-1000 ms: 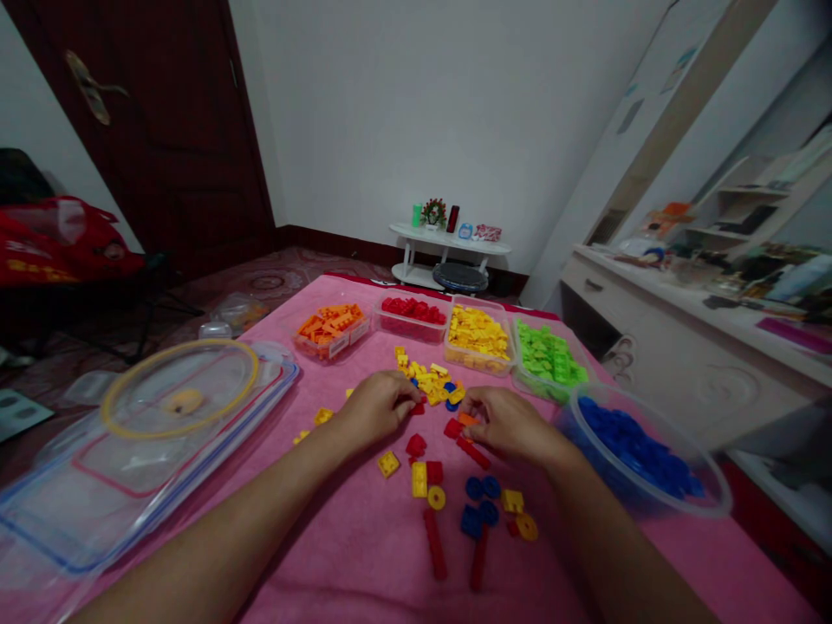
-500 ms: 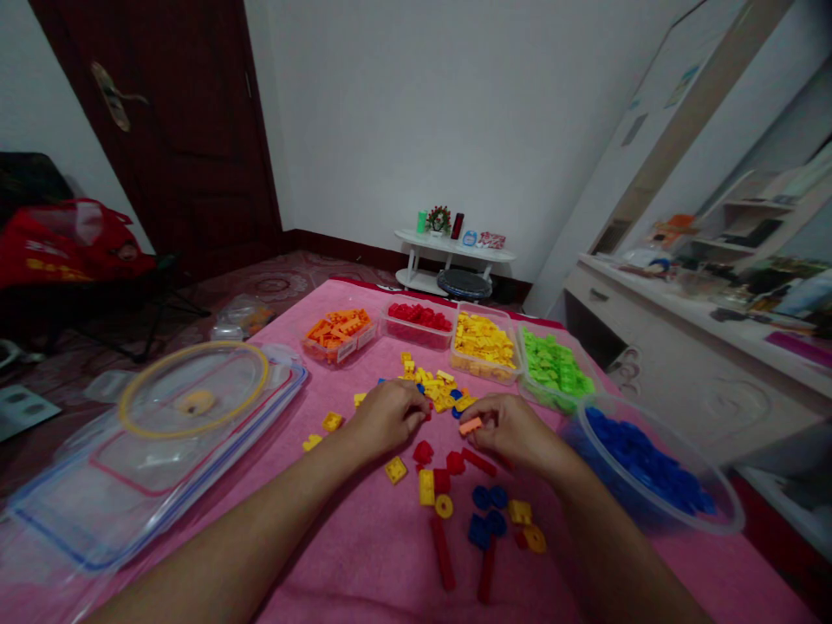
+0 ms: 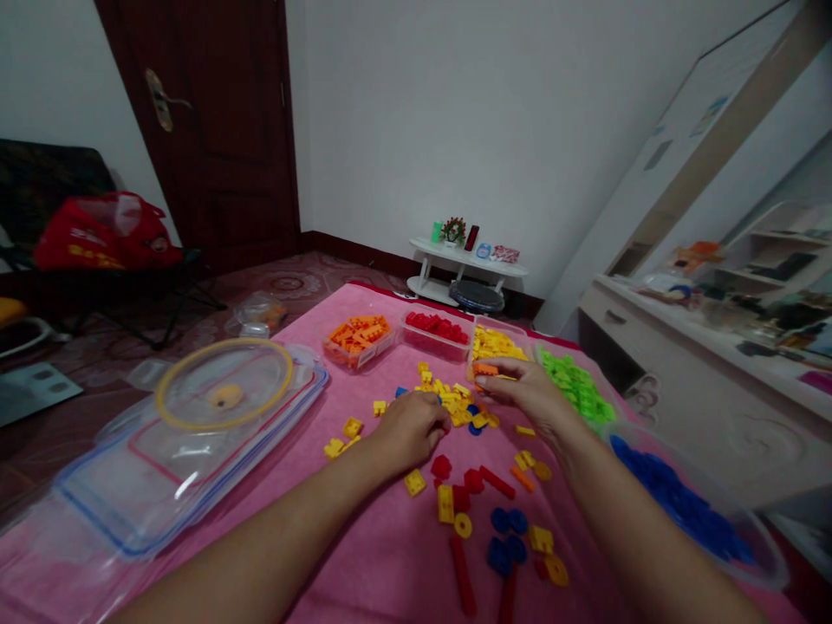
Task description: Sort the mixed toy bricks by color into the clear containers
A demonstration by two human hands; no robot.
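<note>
My right hand (image 3: 529, 390) is raised over the near side of the box of yellow blocks (image 3: 497, 342), pinching an orange building block (image 3: 484, 370) between thumb and fingers. My left hand (image 3: 411, 426) rests closed on the cloth, with a bit of red at its fingertips; what it grips is mostly hidden. Just beyond it lies a loose heap of yellow blocks (image 3: 448, 394) with a few blue pieces mixed in. Nearer to me are scattered red pieces (image 3: 442, 466), red rods (image 3: 462, 576), blue round pieces (image 3: 508, 520) and a yellow ring (image 3: 463, 524).
Clear boxes of orange blocks (image 3: 357, 340), red blocks (image 3: 437, 334) and green blocks (image 3: 575, 386) line the pink cloth's far side. A tub of blue pieces (image 3: 682, 503) stands right. Stacked clear lids (image 3: 214, 433) lie left. Beyond are a door and a low white shelf.
My right hand has moved up and away from me with the orange block, toward the yellow box. My left hand stays near the heap. The view has turned slightly left.
</note>
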